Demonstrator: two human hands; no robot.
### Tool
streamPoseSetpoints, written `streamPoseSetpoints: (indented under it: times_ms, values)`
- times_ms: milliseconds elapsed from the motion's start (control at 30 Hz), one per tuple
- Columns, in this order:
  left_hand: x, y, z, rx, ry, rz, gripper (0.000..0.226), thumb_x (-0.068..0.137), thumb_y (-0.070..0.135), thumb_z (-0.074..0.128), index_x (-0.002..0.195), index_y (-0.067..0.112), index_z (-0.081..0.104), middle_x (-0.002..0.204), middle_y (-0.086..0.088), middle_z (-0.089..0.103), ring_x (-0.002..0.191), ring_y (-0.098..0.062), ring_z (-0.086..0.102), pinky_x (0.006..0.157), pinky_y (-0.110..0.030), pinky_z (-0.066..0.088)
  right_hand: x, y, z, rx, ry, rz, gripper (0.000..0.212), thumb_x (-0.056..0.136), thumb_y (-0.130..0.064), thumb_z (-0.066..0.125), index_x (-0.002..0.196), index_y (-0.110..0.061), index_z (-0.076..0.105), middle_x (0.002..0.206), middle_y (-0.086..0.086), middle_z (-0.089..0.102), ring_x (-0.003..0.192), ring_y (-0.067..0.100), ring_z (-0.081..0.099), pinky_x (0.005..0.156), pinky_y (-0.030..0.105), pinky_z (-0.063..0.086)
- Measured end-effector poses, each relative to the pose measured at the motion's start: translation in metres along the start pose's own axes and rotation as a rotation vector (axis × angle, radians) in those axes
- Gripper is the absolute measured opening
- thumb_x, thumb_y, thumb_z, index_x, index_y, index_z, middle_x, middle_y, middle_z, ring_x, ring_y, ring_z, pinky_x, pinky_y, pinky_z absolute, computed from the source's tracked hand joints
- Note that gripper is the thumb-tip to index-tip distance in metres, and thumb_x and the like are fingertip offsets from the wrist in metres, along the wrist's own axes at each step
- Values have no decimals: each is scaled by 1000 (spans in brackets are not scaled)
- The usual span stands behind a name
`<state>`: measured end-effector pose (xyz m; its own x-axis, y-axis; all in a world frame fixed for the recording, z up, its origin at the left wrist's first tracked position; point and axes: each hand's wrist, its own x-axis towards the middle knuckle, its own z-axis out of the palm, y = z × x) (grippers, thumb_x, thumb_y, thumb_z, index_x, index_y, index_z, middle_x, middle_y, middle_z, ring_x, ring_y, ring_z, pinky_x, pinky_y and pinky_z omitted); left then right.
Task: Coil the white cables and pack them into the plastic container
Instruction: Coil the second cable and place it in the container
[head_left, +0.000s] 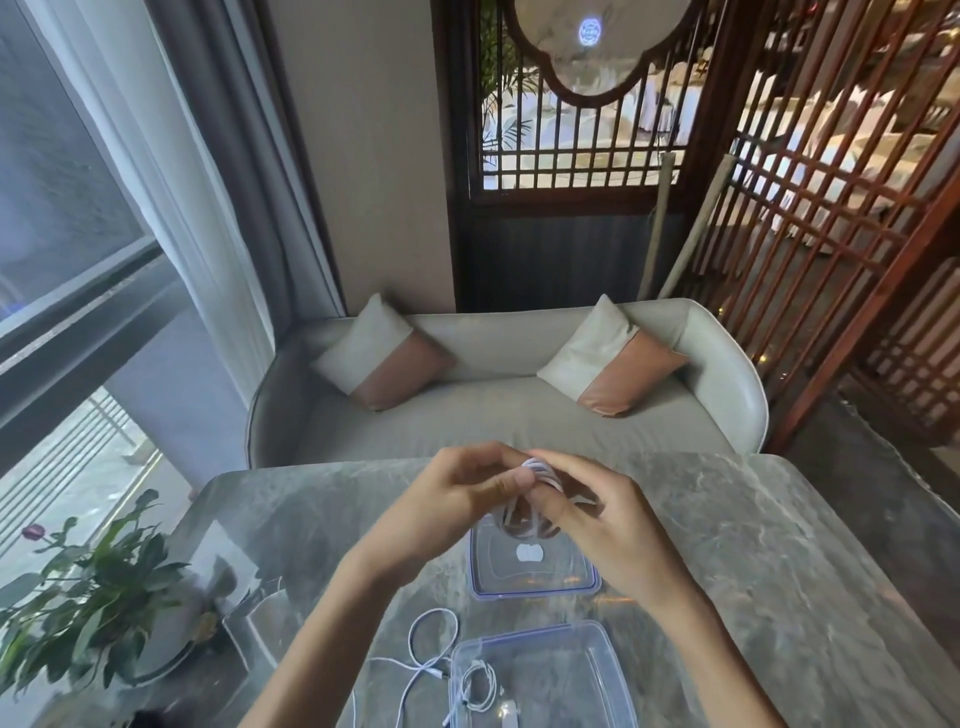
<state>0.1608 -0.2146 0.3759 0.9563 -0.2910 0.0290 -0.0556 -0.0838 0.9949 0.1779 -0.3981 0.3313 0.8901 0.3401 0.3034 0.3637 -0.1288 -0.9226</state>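
Observation:
A white cable coil (543, 472) is held above the table between both hands. My left hand (457, 499) pinches it from the left and my right hand (597, 525) grips it from the right. Loops of the coil hang below my fingers. Near me stands the clear plastic container (540, 675) with a blue rim; one coiled white cable (475, 686) lies inside at its left. A loose white cable (421, 654) trails on the table to the container's left. The container's lid (535, 566) lies flat beyond it, under my hands.
The grey marble table (753, 545) carries a potted green plant (88, 587) at its left edge. Beyond the table stands a pale sofa (498, 410) with two cushions. A wooden lattice screen (831, 208) is at the right.

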Motion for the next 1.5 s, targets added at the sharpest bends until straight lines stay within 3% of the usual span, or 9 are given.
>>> streamPoseSetpoints:
  times_ms: [233,433,567,733,833,1000,1167,1267,1500]
  values:
    - [-1,-3,-3,-54,-172,-94,27,94,11,60,119,3,66,109,-22,70,90,-20,61,83,-30,49,0,1,-4,245,-69,231,22,91,-33,69,112,-34,75,104,1,79,92,8,74,68,26,60]
    - [2,-16,14,-134,67,-75,24,89,13,65,111,6,72,94,-10,73,82,-13,65,77,-29,56,3,8,6,6,156,262,27,94,-35,65,119,-28,71,103,-10,78,94,4,72,83,25,55]
    - [1,-21,13,-360,28,-212,29,85,19,70,111,5,71,103,-18,72,91,-25,68,91,-41,55,0,5,6,20,77,260,37,93,-44,60,127,-29,66,114,-14,74,106,-4,66,89,17,50]
    - [-2,-32,16,199,184,-100,20,94,18,62,93,0,70,74,-13,63,70,-17,58,80,-53,53,-5,1,13,-247,143,168,24,101,-24,54,120,-24,68,116,-10,68,110,-1,60,98,17,44]
    - [-5,-32,17,274,183,-82,14,95,15,61,90,4,68,70,-6,63,62,-13,60,71,-44,56,-4,-1,15,-306,162,106,24,101,-21,54,119,-26,69,110,-8,65,100,-6,60,87,8,43]
    - [-9,-20,5,-16,209,-181,23,94,17,62,99,-5,67,82,-23,69,75,-25,66,79,-41,58,2,0,5,-13,74,208,20,103,-17,52,110,-19,71,79,-4,58,50,5,51,46,23,46]
    - [-15,-15,-1,-155,158,-210,32,94,28,59,105,1,72,105,-23,72,90,-26,68,85,-40,57,2,-1,8,-118,171,150,20,101,-19,54,108,-25,71,109,3,64,76,9,62,51,26,52]
    - [-17,-14,-6,-235,94,-203,34,94,30,59,111,4,73,112,-22,71,106,-29,69,92,-41,56,1,-6,10,-209,210,86,20,101,-18,55,111,-22,71,109,-4,63,98,13,64,73,46,59]
    - [-15,-13,-6,-290,100,-159,26,79,17,76,96,0,69,97,-20,72,90,-27,68,86,-37,53,-1,-13,11,-116,159,56,19,101,-24,55,110,-26,71,106,-10,63,86,7,65,62,36,57]
